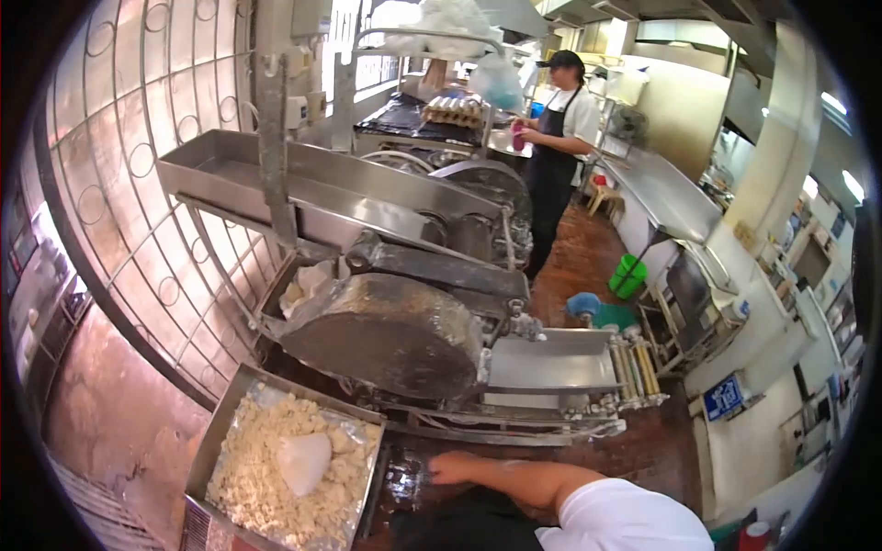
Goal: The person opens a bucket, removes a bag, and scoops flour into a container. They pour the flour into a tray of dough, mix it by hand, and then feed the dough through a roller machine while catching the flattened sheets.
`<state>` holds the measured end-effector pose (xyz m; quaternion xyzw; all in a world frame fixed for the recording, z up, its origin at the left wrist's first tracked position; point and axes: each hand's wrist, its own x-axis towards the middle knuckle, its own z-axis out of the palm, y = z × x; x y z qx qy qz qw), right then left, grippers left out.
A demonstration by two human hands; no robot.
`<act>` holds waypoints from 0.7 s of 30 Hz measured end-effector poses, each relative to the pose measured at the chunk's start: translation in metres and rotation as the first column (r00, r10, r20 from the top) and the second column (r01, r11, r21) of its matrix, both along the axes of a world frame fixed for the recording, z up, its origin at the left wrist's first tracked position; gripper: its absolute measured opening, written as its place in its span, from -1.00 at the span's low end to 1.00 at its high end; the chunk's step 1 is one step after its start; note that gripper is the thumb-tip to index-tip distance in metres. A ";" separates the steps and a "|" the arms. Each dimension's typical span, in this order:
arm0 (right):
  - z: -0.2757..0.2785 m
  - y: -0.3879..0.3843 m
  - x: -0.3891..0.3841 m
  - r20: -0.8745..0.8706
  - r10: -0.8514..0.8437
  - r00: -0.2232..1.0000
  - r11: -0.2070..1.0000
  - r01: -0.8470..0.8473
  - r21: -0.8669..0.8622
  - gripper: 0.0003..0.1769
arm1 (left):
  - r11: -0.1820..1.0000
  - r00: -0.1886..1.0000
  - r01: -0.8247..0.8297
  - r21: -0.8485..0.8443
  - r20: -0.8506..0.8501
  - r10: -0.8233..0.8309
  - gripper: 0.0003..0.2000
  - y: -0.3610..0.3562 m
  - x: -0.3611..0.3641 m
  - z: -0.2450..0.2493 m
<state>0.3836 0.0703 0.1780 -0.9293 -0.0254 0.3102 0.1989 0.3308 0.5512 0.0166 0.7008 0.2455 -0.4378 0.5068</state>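
Note:
My right hand (450,467) reaches in from the lower right, its fingers curled closed with no object showing in them. It is over the floor just right of a metal tray (375,452), apart from it. Pale, crumbly dough (241,459) fills the tray, and a white scoop-like piece (305,462) lies on top. My left hand is out of view. Beyond the tray stands a large dough roller machine (372,335) with a rounded, worn side cover. A metal chute (551,360) and several rollers (634,367) extend from its right side.
A long metal trough (220,179) runs behind the machine. A person in a dark apron (556,138) stands at the back, holding a pink object. Egg trays (455,112) rest on a rack. A green bucket (627,275) stands on the floor. A barred gate (138,165) closes off the left.

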 end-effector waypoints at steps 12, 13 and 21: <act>-0.103 -0.202 -0.213 -0.159 0.058 0.986 0.989 -0.078 -0.123 -0.56 | 0.995 0.981 -0.080 0.063 0.180 0.068 -0.60 -0.139 0.123 0.094; -0.107 -0.215 -0.213 -0.148 0.067 0.987 0.989 -0.085 -0.124 -0.56 | 0.988 0.955 -0.155 0.021 0.259 0.145 -0.72 -0.168 0.123 0.116; -0.179 -0.373 -0.270 -0.264 -0.279 0.923 0.936 0.324 0.141 -0.71 | 0.932 0.683 0.333 -0.141 0.718 -0.135 -0.78 -0.329 0.129 0.404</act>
